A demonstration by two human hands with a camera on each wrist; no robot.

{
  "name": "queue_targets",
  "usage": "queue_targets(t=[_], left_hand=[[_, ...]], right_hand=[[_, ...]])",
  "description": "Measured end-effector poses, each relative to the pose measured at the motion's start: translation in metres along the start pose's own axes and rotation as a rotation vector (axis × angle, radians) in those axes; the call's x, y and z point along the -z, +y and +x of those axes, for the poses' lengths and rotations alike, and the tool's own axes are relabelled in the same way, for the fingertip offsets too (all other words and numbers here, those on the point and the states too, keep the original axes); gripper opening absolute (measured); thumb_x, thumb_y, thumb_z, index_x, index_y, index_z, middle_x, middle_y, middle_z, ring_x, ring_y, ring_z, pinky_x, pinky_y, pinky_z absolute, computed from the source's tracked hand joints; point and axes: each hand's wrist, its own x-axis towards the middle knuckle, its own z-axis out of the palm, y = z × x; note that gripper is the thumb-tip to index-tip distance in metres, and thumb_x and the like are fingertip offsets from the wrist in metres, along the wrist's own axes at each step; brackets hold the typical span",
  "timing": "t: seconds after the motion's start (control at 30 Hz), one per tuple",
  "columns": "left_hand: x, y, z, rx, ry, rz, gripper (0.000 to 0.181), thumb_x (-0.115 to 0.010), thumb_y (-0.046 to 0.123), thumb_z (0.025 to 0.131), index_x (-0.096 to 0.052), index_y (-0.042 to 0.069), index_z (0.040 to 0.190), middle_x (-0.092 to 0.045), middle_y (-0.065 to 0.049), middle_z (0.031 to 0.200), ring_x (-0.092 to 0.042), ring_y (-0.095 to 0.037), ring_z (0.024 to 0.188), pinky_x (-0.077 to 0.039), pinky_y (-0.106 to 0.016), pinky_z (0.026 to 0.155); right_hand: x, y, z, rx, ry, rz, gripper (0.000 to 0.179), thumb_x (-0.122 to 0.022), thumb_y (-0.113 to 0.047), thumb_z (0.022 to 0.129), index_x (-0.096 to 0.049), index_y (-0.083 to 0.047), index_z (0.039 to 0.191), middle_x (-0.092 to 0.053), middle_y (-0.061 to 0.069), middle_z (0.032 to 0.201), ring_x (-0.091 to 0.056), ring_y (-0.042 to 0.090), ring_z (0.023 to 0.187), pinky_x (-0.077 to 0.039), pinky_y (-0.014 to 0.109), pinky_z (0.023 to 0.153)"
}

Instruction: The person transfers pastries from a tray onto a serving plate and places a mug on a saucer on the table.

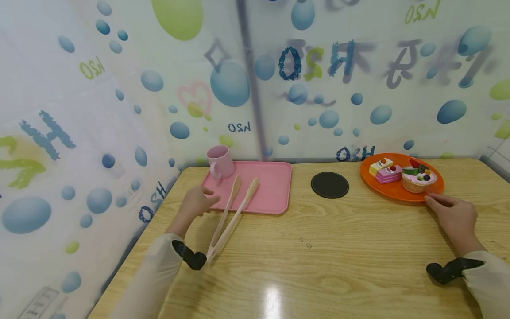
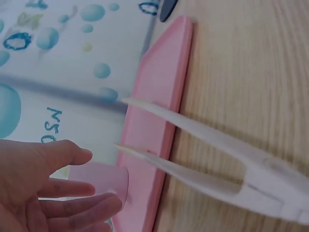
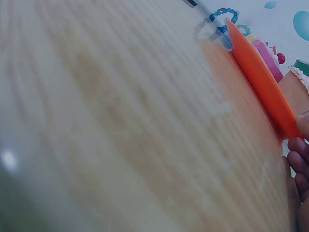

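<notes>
My right hand (image 1: 456,219) pinches the near rim of an orange plate (image 1: 392,192), thumb on top and fingers curled beneath in the right wrist view. On the plate sit a yellow cake slice (image 1: 380,166), a pink cake slice (image 1: 388,175) and a fruit tart (image 1: 416,180). My left hand (image 1: 196,204) is over the left edge of a pink tray (image 1: 275,188), holding nothing, its fingers loosely extended. Just beyond it, a pink mug (image 1: 223,164) stands at the tray's back left corner. Light-coloured tongs (image 1: 235,217) lie with spread tips over the tray and their hinge end toward me.
A round black coaster (image 1: 330,185) lies between tray and plate on the wooden table (image 1: 318,274). Behind the table hangs a patterned curtain (image 1: 271,115), which also runs along the left side. Both wrists wear black camera mounts (image 1: 189,255).
</notes>
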Motion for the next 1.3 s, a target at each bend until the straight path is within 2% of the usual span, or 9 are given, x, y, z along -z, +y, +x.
queue_targets(t=[0.2,0.33,0.43,0.73,0.87,0.97,1.13,1.17,1.3], left_hand=[[0.011,-0.006,0.008,0.016,0.042,-0.069,0.043,-0.058,0.024,0.089,-0.056,-0.007,0.119,-0.065,-0.02,0.091,-0.064,-0.025,0.071,-0.05,-0.032,0.059],[0.016,-0.009,0.012,0.022,0.074,-0.123,0.043,-0.058,0.023,0.089,-0.055,-0.008,0.118,-0.065,-0.022,0.093,-0.065,-0.024,0.071,-0.051,-0.034,0.06],[0.018,-0.012,0.016,0.042,0.097,-0.152,0.041,-0.058,0.023,0.089,-0.056,-0.007,0.117,-0.065,-0.022,0.094,-0.065,-0.025,0.074,-0.051,-0.032,0.059],[0.022,-0.02,0.033,0.06,0.159,-0.209,0.04,-0.059,0.019,0.088,-0.057,-0.007,0.117,-0.064,-0.025,0.096,-0.066,-0.026,0.075,-0.05,-0.027,0.057],[0.024,-0.019,0.039,0.058,0.192,-0.235,0.04,-0.06,0.02,0.087,-0.057,-0.005,0.118,-0.064,-0.025,0.096,-0.064,-0.024,0.074,-0.049,-0.025,0.057],[0.026,-0.017,0.044,0.062,0.215,-0.255,0.041,-0.06,0.022,0.087,-0.058,-0.002,0.12,-0.063,-0.022,0.102,-0.063,-0.026,0.08,-0.05,-0.027,0.061],[0.026,-0.015,0.052,0.061,0.265,-0.299,0.042,-0.062,0.024,0.086,-0.06,-0.001,0.119,-0.062,-0.021,0.106,-0.063,-0.029,0.087,-0.051,-0.03,0.066],[0.026,-0.015,0.053,0.058,0.269,-0.308,0.042,-0.063,0.024,0.086,-0.06,-0.001,0.119,-0.063,-0.022,0.105,-0.063,-0.029,0.088,-0.051,-0.031,0.067],[0.027,-0.016,0.054,0.078,0.26,-0.339,0.043,-0.063,0.024,0.086,-0.058,-0.003,0.12,-0.062,-0.023,0.107,-0.063,-0.03,0.091,-0.051,-0.035,0.072]], right_hand=[[0.0,-0.001,0.0,-0.001,0.003,-0.005,0.058,-0.053,-0.042,0.089,-0.055,0.007,0.12,-0.064,0.001,0.084,-0.038,0.046,0.117,-0.026,0.054,0.097],[-0.001,-0.001,0.0,-0.005,0.002,-0.016,0.059,-0.053,-0.042,0.089,-0.054,0.008,0.121,-0.063,0.023,0.104,-0.038,0.046,0.117,-0.027,0.054,0.097],[0.0,0.0,0.0,-0.002,-0.002,-0.023,0.059,-0.053,-0.041,0.089,-0.054,0.008,0.121,-0.055,0.03,0.114,-0.037,0.047,0.118,-0.027,0.054,0.097],[0.0,0.0,0.0,-0.001,-0.007,-0.02,0.061,-0.052,-0.041,0.09,-0.051,0.01,0.122,-0.048,0.032,0.122,-0.035,0.048,0.119,-0.025,0.055,0.098],[-0.001,0.001,0.001,0.001,-0.001,-0.018,0.061,-0.052,-0.042,0.089,-0.052,0.009,0.122,-0.056,0.029,0.114,-0.037,0.047,0.117,-0.026,0.055,0.097],[-0.001,0.002,0.001,-0.004,0.003,-0.017,0.06,-0.053,-0.043,0.089,-0.054,0.008,0.121,-0.063,0.02,0.103,-0.038,0.046,0.117,-0.027,0.054,0.097],[0.0,0.003,0.001,-0.003,-0.001,-0.011,0.061,-0.053,-0.043,0.089,-0.053,0.009,0.121,-0.058,0.026,0.111,-0.036,0.047,0.118,-0.026,0.054,0.098],[0.0,0.003,0.001,-0.006,0.002,-0.01,0.061,-0.053,-0.043,0.089,-0.053,0.009,0.121,-0.063,0.019,0.102,-0.037,0.046,0.118,-0.026,0.054,0.098],[-0.001,0.002,0.001,-0.007,-0.003,-0.005,0.063,-0.052,-0.044,0.089,-0.052,0.009,0.122,-0.059,0.023,0.113,-0.036,0.046,0.119,-0.026,0.054,0.098]])
